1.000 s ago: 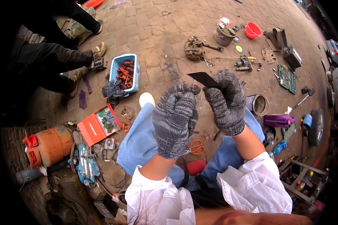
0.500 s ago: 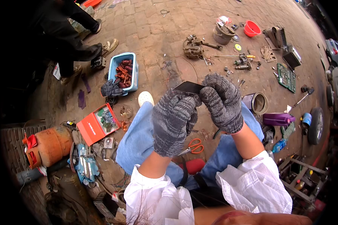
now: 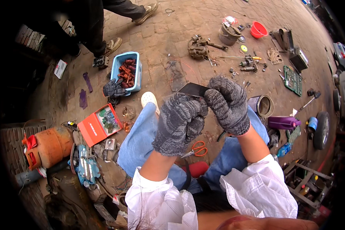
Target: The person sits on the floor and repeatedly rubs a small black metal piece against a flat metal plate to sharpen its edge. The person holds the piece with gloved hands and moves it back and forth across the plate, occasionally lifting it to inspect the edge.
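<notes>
Grey knitted work gloves cover both my hands, raised over my lap. A thin, dark flat rectangular piece (image 3: 194,89) is held between them; its exact kind is not clear. My left hand (image 3: 180,122) is closed beneath its left and near part, fingers curled. At its right corner my right hand (image 3: 229,104) pinches it between thumb and fingers. The gloves hide the near edge of the piece. Below my hands, orange-handled scissors (image 3: 196,150) lie on the ground between my legs.
To the left are a blue basin (image 3: 138,76) of reddish-brown coils, a red box (image 3: 92,129) and an orange gas cylinder (image 3: 54,147). Ahead and right lie metal parts (image 3: 198,48), a tin can (image 3: 262,105), a green tool case (image 3: 292,79) and a purple jug (image 3: 283,122). Another person (image 3: 94,28) stands at upper left.
My left hand has turned slightly and its fingers have shifted under the dark piece. My right hand keeps its pinch. The other person's legs have moved, one foot stepping to the right.
</notes>
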### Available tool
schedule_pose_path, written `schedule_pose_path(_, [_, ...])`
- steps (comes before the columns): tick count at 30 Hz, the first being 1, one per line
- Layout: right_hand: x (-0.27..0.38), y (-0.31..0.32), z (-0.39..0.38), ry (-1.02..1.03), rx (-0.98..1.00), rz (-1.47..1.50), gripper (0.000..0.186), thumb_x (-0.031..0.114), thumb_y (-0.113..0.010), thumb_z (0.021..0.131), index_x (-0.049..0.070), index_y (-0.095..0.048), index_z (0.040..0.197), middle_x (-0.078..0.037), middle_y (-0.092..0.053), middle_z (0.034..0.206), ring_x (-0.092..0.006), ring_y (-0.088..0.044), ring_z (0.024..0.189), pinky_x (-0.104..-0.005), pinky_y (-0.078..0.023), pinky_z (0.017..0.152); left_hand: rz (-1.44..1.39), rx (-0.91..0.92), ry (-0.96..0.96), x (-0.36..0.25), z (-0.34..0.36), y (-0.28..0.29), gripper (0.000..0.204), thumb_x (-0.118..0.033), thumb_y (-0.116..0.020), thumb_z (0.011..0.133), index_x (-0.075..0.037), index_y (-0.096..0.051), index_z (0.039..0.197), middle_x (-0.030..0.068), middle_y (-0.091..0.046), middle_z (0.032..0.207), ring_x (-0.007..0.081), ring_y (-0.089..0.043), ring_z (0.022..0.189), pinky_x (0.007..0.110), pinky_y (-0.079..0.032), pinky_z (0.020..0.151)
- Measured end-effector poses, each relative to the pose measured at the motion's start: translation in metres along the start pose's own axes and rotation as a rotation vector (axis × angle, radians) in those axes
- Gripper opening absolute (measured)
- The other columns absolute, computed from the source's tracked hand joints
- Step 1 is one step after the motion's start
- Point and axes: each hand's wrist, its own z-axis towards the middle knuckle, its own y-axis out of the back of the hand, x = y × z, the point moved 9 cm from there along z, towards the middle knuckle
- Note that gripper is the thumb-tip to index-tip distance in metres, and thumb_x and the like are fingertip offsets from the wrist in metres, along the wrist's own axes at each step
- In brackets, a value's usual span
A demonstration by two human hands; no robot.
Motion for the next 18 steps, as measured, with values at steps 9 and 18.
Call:
schedule_pose_path(9, [-0.004,-0.004,0.001,-0.100,0.001,0.114,0.018,0.018,-0.056,0.077,0.000,-0.059,0.078,-0.009,-0.058,0.067,-0.0170,-0.056,0.060,-0.0268,-0.043,0.054,0.828,-0.163,-0.664,-0.044,-0.012,-0.009,0.015,-0.003,-0.055,0.061,-0.006,-0.057,0.075,0.0092,-0.055,0.069,0.0234,-0.054,0.060,0.032,-0.043,0.054])
schedule_pose_path(18, [-0.013,-0.013,-0.003,-0.212,0.147,0.271,0.013,0.010,-0.057,0.076,-0.003,-0.054,0.077,-0.002,-0.051,0.065,-0.0096,-0.047,0.058,-0.0226,-0.040,0.054,0.474,-0.002,-0.399,-0.028,-0.001,-0.004,0.011,-0.006,-0.056,0.066,-0.005,-0.058,0.076,0.0077,-0.058,0.071,0.0227,-0.056,0.063,0.030,-0.044,0.057])
